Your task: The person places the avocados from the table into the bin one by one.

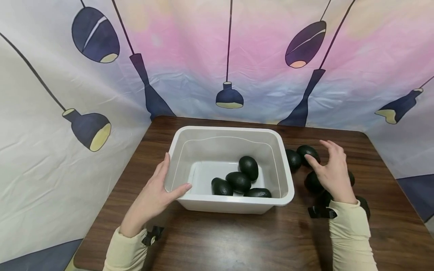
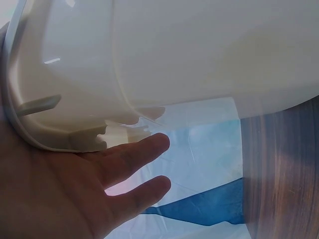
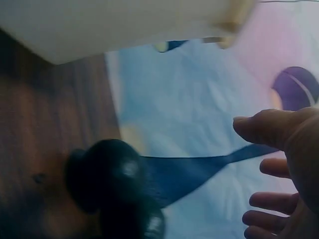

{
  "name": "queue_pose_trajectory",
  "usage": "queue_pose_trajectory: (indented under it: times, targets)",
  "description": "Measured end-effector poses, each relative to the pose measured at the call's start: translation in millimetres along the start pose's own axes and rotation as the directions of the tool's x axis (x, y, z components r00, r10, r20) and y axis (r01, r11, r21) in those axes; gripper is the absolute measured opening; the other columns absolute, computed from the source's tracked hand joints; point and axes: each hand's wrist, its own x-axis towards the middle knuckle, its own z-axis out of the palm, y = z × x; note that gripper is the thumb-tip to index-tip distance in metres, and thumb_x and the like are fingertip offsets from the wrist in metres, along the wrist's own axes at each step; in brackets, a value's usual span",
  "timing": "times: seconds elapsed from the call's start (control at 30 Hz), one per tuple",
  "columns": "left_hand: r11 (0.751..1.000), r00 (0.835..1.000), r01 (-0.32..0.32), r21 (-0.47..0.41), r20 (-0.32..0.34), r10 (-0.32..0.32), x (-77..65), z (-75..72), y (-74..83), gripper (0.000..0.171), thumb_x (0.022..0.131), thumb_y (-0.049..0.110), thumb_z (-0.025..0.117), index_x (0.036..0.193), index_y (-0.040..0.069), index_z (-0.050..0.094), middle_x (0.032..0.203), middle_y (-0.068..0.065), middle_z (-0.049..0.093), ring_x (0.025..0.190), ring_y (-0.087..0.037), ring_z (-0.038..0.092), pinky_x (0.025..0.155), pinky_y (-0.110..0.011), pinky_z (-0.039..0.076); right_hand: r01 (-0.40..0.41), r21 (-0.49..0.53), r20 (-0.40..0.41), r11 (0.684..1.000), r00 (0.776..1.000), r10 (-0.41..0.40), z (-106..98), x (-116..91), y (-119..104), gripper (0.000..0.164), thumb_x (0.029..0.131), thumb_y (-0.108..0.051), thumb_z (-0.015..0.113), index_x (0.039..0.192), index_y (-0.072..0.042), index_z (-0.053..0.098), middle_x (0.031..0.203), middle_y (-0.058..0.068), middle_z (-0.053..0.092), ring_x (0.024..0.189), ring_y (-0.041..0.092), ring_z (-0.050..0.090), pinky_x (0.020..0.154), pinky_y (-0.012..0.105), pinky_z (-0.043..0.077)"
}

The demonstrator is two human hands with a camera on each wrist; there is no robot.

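Note:
Several dark green avocados (image 1: 248, 168) lie in the pale grey plastic bin (image 1: 234, 200), toward its right and front. At the bin's front left corner is my left hand (image 1: 149, 197). In the left wrist view its fingers (image 2: 142, 154) extend straight along the outside of the wall, while the head view shows the thumb over the rim. Right of the bin, my right hand (image 1: 333, 171) hovers above more avocados (image 1: 307, 155), thumb and fingers spread with nothing between them. In the right wrist view those avocados (image 3: 117, 174) sit apart from the fingers, slightly blurred.
The dark wooden table (image 1: 223, 241) carries the bin and the loose avocados, some partly hidden under my right hand and forearm. Behind the table hangs a cloth backdrop (image 1: 196, 45) printed with lamps. Black straps (image 1: 320, 212) circle both wrists.

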Motion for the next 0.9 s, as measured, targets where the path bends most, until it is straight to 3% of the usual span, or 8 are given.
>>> queue_pose_trajectory:
  times: [0.2,0.47,0.67,0.9]
  targets:
    - [1.000,1.000,0.008,-0.005,-0.001,-0.008,0.3,0.6,0.5,0.107,0.085,0.062,0.063,0.156,0.023,-0.005,0.161,-0.008,0.011,0.141,-0.036,0.025,0.107,-0.058,0.029,0.005,-0.077,0.088,0.997,0.996,0.002,31,17,10,0.069,0.095,-0.030,0.064,0.146,0.005,0.035,0.147,0.034,0.019,0.130,0.055,0.019,0.095,0.069,0.026]
    - [1.000,1.000,0.016,0.001,-0.001,-0.016,-0.5,0.0,0.1,0.107,0.084,0.063,0.064,0.156,0.024,-0.006,0.161,-0.009,0.010,0.142,-0.037,0.024,0.107,-0.059,0.027,0.064,-0.195,0.194,0.979,0.981,-0.026,68,26,21,0.066,0.090,-0.016,0.068,0.143,0.008,0.037,0.139,0.041,0.023,0.122,0.060,0.024,0.093,0.070,0.027]
    - [1.000,1.000,0.008,-0.010,-0.004,-0.008,-0.3,0.7,-0.1,0.107,0.084,0.062,0.064,0.156,0.024,-0.005,0.161,-0.008,0.011,0.142,-0.036,0.025,0.107,-0.058,0.028,0.091,-0.229,0.199,0.969,0.979,-0.045,80,23,28,0.063,0.090,-0.023,0.068,0.139,0.007,0.044,0.136,0.041,0.028,0.121,0.058,0.027,0.091,0.067,0.030]
    - [1.000,1.000,0.002,-0.007,-0.005,-0.002,-0.5,0.6,-0.3,0.107,0.085,0.062,0.064,0.156,0.022,-0.005,0.161,-0.009,0.011,0.142,-0.036,0.025,0.107,-0.058,0.028,0.103,-0.204,0.168,0.973,0.983,-0.069,86,21,26,0.058,0.088,-0.019,0.069,0.135,0.009,0.048,0.129,0.039,0.034,0.119,0.054,0.029,0.093,0.065,0.031]
